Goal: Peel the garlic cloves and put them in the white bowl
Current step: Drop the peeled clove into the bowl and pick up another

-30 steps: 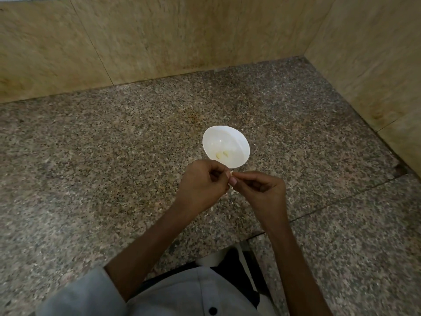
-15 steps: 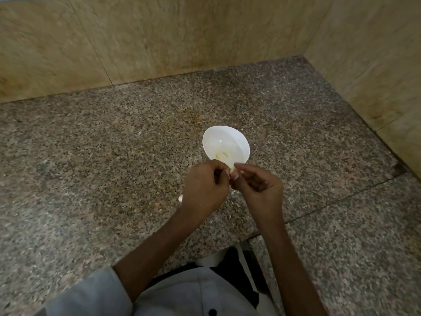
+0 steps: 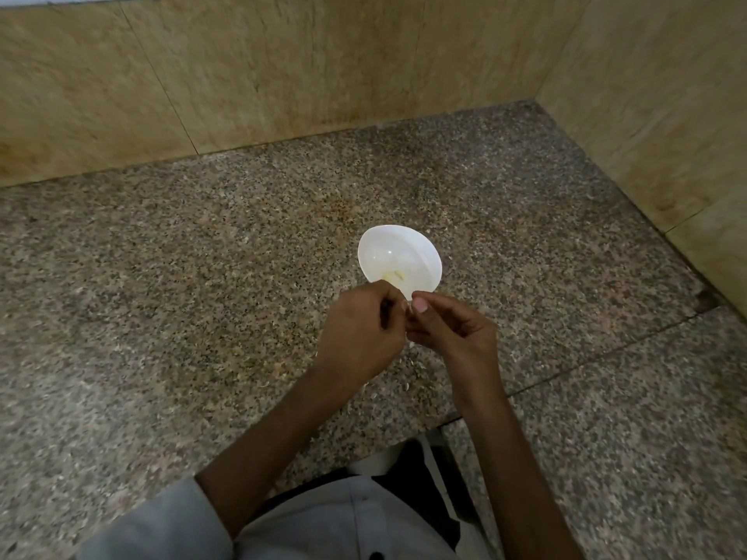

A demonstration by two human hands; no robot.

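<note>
Left hand and right hand, fingertips together in a pinch on one garlic clove, beside the white bowl.

speckled granite counter, beige tiled walls

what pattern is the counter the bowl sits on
Speckled brown, grey and black granite counter, best seen in the head view.
</note>
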